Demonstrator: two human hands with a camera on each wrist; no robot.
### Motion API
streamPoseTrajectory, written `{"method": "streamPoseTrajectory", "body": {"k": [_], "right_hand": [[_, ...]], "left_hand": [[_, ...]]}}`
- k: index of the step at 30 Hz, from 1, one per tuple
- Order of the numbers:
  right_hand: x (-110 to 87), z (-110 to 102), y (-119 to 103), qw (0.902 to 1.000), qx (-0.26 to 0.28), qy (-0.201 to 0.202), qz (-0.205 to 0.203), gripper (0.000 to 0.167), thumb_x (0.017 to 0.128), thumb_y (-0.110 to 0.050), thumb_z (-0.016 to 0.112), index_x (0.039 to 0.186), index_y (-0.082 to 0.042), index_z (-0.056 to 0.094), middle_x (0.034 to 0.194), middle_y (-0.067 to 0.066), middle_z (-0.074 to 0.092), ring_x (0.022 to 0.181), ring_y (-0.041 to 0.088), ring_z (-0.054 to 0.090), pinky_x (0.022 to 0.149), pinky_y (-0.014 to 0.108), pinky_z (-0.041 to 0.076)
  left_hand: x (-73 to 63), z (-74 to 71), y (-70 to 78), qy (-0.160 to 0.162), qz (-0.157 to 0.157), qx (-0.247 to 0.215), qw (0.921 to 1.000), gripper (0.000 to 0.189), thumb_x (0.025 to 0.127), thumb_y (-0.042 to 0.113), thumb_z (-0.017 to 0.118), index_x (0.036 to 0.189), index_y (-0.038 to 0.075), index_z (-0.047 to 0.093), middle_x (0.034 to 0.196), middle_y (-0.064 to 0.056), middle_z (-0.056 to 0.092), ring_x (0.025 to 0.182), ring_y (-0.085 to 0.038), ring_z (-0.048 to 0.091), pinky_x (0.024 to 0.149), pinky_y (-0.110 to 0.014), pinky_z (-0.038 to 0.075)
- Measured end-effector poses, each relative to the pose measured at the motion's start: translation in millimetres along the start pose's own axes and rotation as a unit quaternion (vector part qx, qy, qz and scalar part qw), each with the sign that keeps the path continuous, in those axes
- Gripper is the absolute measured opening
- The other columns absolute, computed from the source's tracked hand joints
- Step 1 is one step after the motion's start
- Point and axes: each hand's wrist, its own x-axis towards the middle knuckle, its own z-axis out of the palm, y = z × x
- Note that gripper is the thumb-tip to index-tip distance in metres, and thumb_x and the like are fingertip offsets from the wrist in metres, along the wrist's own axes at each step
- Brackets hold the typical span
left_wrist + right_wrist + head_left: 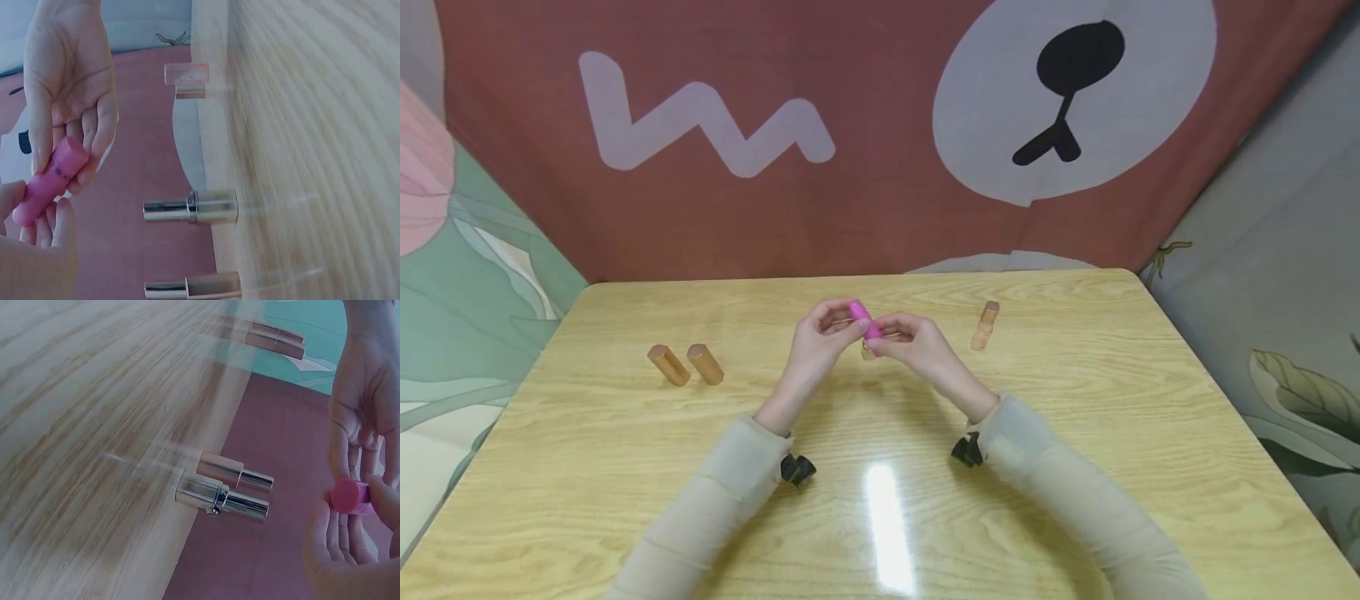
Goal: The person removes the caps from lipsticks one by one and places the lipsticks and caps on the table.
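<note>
Both hands hold a pink lip balm tube (pixel 862 317) above the middle of the table. My left hand (pixel 824 332) pinches its upper end between thumb and fingers. At the lower end, my right hand (pixel 921 342) pinches it with thumb and fingertips. In the left wrist view the pink tube shows dark lettering around one end. Two lipsticks stand on the table beyond the hands: a gold and silver lipstick (pixel 212 207) and a copper-coloured lipstick (pixel 214 285). The hands mostly hide these two in the head view.
Two copper-coloured tubes stand side by side at the left, one tube (pixel 668 365) beside another tube (pixel 706 364). At the back right stands a tube with a copper part and a clear pinkish part (pixel 985 325). Light glares off the wooden table (pixel 887 525) near the front.
</note>
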Motion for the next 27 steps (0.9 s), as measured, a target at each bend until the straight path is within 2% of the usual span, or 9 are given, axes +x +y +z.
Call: {"method": "streamPoseTrajectory", "body": {"k": [5,10,17,24,27], "right_hand": [[-1.1,1,-2,0.9999,-0.001,0.015,-0.009,0.033,0.089,-0.012,0.067,0.118,0.002,0.061,0.114,0.02,0.067,0.094,0.018,0.068,0.092,0.035,0.054],[-1.0,2,-4,0.9996,-0.011,0.022,-0.015,0.033,0.089,-0.013,0.068,0.12,-0.002,0.062,0.114,0.018,0.066,0.089,0.014,0.066,0.087,0.03,0.055],[-2.3,0,-3,0.9996,-0.017,0.016,-0.018,0.036,0.089,-0.013,0.067,0.123,-0.003,0.061,0.116,0.018,0.067,0.087,0.016,0.067,0.088,0.037,0.055],[-0.4,-2,-2,0.9995,-0.012,0.012,-0.025,0.038,0.09,-0.013,0.067,0.126,-0.005,0.061,0.119,0.017,0.066,0.083,0.011,0.066,0.086,0.03,0.054],[-0.2,-2,-2,0.9997,-0.008,0.011,-0.02,0.039,0.09,-0.013,0.067,0.127,-0.006,0.061,0.119,0.017,0.066,0.086,0.016,0.067,0.086,0.029,0.054]], "left_hand": [[-0.4,7.3,0.1,0.032,0.02,-0.047,0.9982,0.036,0.087,0.006,0.068,0.122,0.002,0.058,0.114,-0.008,0.064,0.096,-0.009,0.063,0.09,-0.023,0.053],[-0.3,10.5,-1.6,0.045,0.034,-0.072,0.9958,0.033,0.087,0.005,0.067,0.119,0.0,0.059,0.109,-0.004,0.062,0.093,-0.008,0.063,0.087,-0.02,0.053],[-1.9,13.1,-3.6,0.043,0.03,-0.114,0.992,0.035,0.088,0.003,0.066,0.121,-0.002,0.057,0.103,0.0,0.059,0.088,-0.006,0.064,0.086,-0.022,0.055],[-0.9,15.7,-5.2,0.039,0.034,-0.148,0.9877,0.037,0.088,0.0,0.064,0.124,-0.005,0.054,0.102,0.001,0.057,0.085,-0.005,0.063,0.085,-0.022,0.056],[-1.0,17.0,-5.5,0.044,0.035,-0.16,0.9856,0.036,0.089,-0.001,0.063,0.123,-0.005,0.054,0.101,0.001,0.057,0.084,-0.005,0.063,0.083,-0.021,0.056]]}}
